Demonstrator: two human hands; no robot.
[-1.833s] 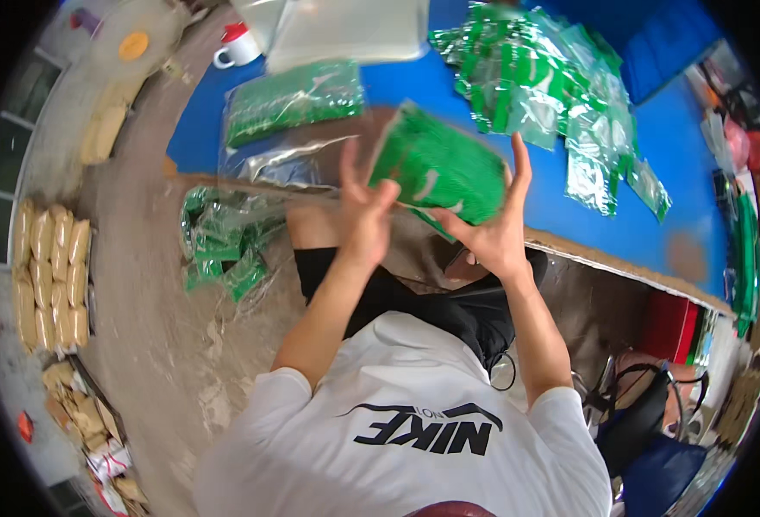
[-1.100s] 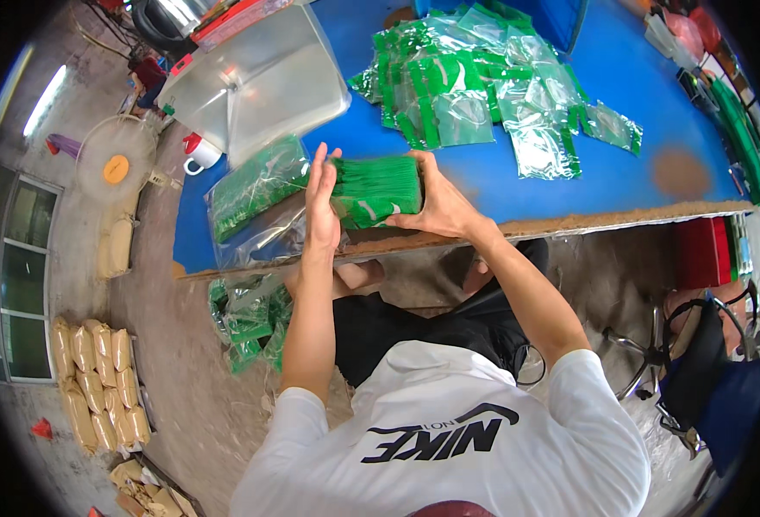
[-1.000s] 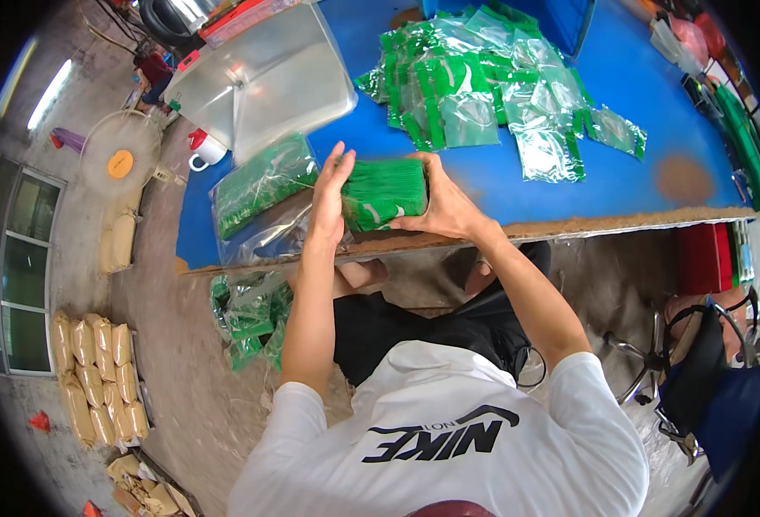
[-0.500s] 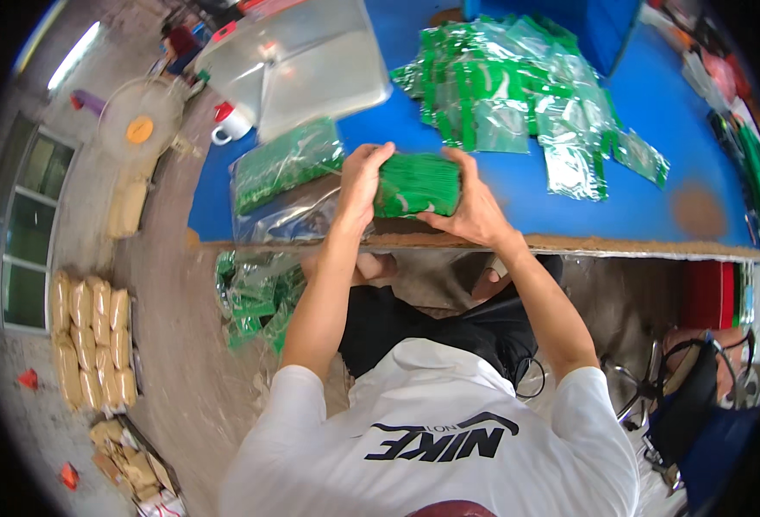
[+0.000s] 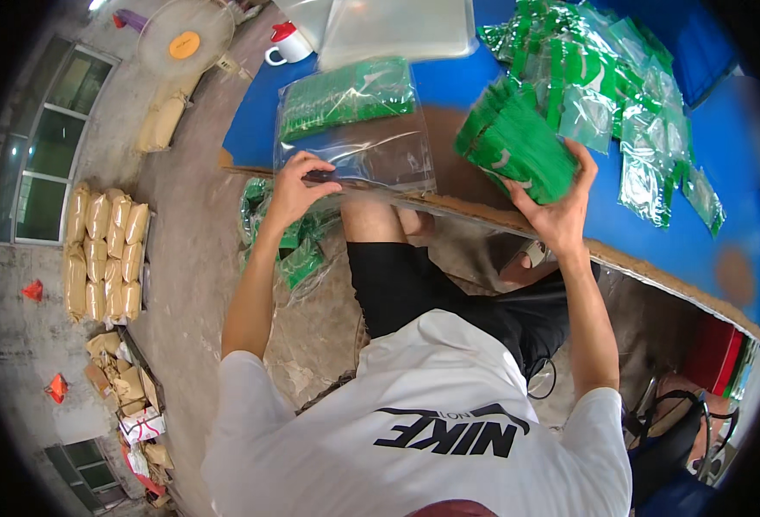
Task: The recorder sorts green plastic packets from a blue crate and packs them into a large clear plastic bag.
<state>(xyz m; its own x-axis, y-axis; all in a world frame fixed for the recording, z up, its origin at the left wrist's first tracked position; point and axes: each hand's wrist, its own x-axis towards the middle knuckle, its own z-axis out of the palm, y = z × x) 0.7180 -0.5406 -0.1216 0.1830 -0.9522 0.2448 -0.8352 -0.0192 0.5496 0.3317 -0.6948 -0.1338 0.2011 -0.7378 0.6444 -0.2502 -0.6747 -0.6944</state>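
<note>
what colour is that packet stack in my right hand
The packet stack is green with pale marks, best in head view.

Right hand (image 5: 561,214) grips green packet stack (image 5: 522,142) — left hand (image 5: 295,191) at clear bag (image 5: 388,157).

Left head fisheye faces down, close above your white T-shirt (image 5: 436,370); takes in left hand (image 5: 297,195), right hand (image 5: 564,214), blue tabletop (image 5: 656,246).
</note>
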